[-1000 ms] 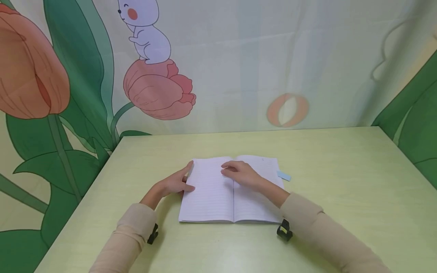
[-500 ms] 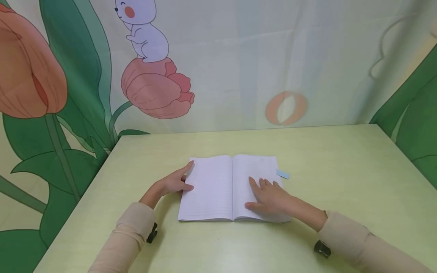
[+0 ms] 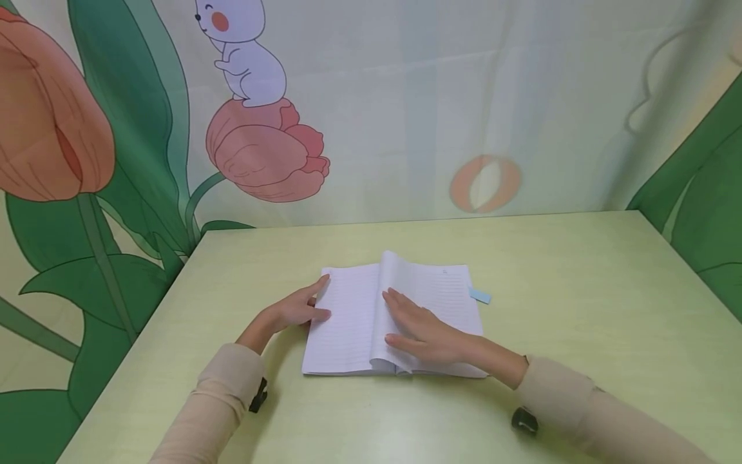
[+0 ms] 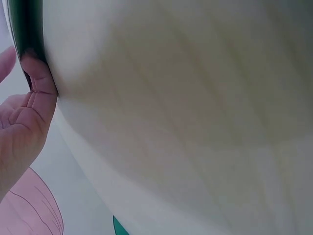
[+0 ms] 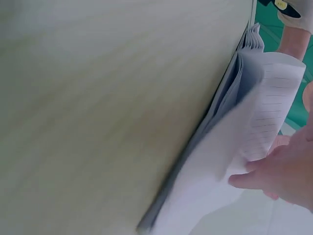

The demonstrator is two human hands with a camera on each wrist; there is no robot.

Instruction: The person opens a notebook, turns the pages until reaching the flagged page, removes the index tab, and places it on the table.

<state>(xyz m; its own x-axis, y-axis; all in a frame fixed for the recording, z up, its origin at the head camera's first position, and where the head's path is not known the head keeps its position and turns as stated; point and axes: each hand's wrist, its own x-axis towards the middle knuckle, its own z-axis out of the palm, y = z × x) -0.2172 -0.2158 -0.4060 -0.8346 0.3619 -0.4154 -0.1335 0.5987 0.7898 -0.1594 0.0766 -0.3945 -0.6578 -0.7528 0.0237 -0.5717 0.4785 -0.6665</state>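
An open notebook (image 3: 343,341) with lined pages lies on the table in the head view. My left hand (image 3: 294,309) grips its left edge, thumb on the page. In the left wrist view, fingers of the left hand (image 4: 32,110) curl at the dark green cover (image 4: 27,29). A lifted page (image 3: 393,267) arches over the centre fold and leans left. Against that page lies my right hand (image 3: 429,336), its fingers extended. The right wrist view shows the right hand (image 5: 286,171) beside the curved page (image 5: 215,152), several layered sheets below it.
A light blue tab (image 3: 480,296) sticks out from the notebook's right edge. The pale table (image 3: 568,283) runs back to a curtain (image 3: 371,129) printed with tulips and a white animal. Black wrist straps show under both sleeves.
My right hand went from over the centre fold to the right page, then back left, with a page now raised and turning leftward. The left hand stays at the left edge.
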